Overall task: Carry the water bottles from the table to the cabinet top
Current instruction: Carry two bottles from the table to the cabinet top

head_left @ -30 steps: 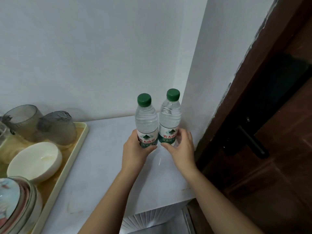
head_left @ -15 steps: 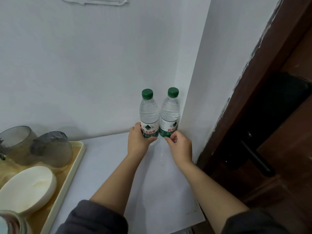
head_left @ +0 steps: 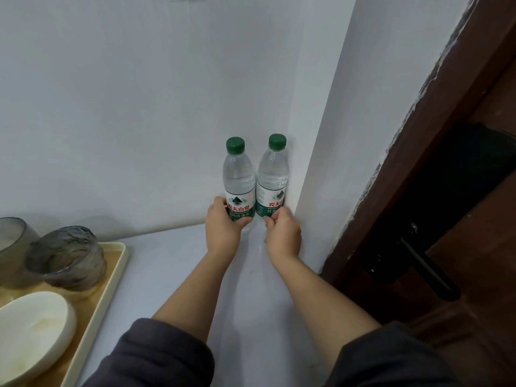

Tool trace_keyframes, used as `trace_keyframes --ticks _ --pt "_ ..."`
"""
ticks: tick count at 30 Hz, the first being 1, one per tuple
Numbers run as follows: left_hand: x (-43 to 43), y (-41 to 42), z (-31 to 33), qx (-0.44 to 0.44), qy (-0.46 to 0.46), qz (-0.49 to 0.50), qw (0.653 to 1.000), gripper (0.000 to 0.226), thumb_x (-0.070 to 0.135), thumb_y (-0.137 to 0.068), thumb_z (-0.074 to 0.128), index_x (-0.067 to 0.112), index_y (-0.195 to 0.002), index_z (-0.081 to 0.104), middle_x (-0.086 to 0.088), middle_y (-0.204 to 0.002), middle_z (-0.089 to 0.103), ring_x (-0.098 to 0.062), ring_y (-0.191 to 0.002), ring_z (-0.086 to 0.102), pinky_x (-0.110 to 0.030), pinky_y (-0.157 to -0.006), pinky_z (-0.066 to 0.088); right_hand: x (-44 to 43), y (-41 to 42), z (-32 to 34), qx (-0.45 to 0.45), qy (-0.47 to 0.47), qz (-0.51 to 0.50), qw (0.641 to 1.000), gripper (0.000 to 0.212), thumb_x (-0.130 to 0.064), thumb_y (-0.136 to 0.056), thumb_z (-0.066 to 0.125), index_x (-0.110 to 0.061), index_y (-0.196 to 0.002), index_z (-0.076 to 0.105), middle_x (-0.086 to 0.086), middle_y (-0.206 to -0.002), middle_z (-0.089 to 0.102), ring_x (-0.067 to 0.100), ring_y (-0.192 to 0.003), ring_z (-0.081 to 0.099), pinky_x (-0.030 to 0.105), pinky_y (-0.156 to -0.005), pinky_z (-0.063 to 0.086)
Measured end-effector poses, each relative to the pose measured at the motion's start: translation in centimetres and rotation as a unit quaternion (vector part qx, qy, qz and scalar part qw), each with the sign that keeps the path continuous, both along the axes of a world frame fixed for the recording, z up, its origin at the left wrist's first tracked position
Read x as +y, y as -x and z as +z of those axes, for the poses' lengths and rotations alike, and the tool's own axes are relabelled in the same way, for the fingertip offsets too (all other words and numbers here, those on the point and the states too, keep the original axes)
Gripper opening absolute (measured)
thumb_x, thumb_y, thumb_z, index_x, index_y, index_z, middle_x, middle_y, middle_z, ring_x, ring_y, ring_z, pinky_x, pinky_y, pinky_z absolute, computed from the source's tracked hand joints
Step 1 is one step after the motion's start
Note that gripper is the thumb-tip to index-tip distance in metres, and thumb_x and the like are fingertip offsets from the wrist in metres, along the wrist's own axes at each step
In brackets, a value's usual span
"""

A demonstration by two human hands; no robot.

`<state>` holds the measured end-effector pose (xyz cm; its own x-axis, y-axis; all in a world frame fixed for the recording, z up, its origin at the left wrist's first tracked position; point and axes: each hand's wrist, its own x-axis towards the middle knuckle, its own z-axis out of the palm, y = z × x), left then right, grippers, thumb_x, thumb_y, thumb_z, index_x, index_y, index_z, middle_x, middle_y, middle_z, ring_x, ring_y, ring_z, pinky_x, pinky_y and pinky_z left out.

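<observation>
Head view: I see the left hand (head_left: 223, 230) wrapped around the lower label of the left bottle (head_left: 239, 182), and the right hand (head_left: 283, 233) closed on the lower part of the right bottle (head_left: 272, 180). Both green-capped bottles stand upright, side by side, on the white cabinet top (head_left: 173, 263) in the far corner against the wall. On my left, a tray (head_left: 111, 280) holds two grey glasses (head_left: 65, 255) and a white bowl (head_left: 33, 331).
</observation>
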<state>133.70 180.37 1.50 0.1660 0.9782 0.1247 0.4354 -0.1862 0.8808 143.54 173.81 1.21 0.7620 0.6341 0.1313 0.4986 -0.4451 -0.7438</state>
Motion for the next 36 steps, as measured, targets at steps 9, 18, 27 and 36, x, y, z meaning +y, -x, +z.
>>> trace_keyframes --ticks 9,18,27,36 --pt "-0.4 -0.2 -0.1 -0.005 -0.010 0.000 1.000 0.048 0.013 -0.071 0.083 0.009 -0.106 0.050 -0.010 -0.104 0.058 -0.024 -0.090 0.059 -0.031 -0.073 0.045 0.2 0.1 -0.1 0.006 -0.011 0.002 1.000 0.015 -0.018 -0.092 0.062 -0.009 -0.088 0.051 0.013 -0.084 0.067 0.035 -0.076 0.065 0.037 -0.066 0.050" --pt "-1.4 0.8 -0.1 0.084 0.010 -0.005 0.996 0.072 0.029 -0.079 0.077 0.007 -0.136 0.038 -0.011 -0.131 0.047 -0.026 -0.121 0.047 -0.036 -0.088 0.043 -2.1 0.1 0.5 0.011 0.024 0.059 0.998 0.025 -0.028 -0.088 0.068 -0.010 -0.103 0.057 0.006 -0.098 0.066 0.028 -0.092 0.063 0.033 -0.076 0.047" --pt "-10.9 8.0 -0.1 0.344 -0.019 0.008 0.939 0.078 0.057 -0.093 0.041 0.017 -0.152 0.013 -0.008 -0.161 0.010 -0.030 -0.149 0.000 -0.060 -0.114 -0.003 -10.6 1.1 1.1 -0.174 0.207 0.216 0.938 0.072 -0.055 -0.092 0.050 -0.028 -0.151 0.022 0.002 -0.158 0.025 0.027 -0.143 0.024 0.044 -0.110 0.027" --pt "-25.1 13.3 -0.7 0.358 -0.017 0.118 0.926 0.072 0.063 -0.088 0.024 0.019 -0.144 0.037 -0.006 -0.156 0.031 -0.027 -0.148 0.018 -0.056 -0.114 -0.003 -15.0 5.6 2.8 -0.169 0.213 0.467 0.841 0.075 -0.058 -0.096 0.039 -0.036 -0.155 -0.001 0.000 -0.165 -0.009 0.026 -0.150 -0.015 0.056 -0.118 -0.007"
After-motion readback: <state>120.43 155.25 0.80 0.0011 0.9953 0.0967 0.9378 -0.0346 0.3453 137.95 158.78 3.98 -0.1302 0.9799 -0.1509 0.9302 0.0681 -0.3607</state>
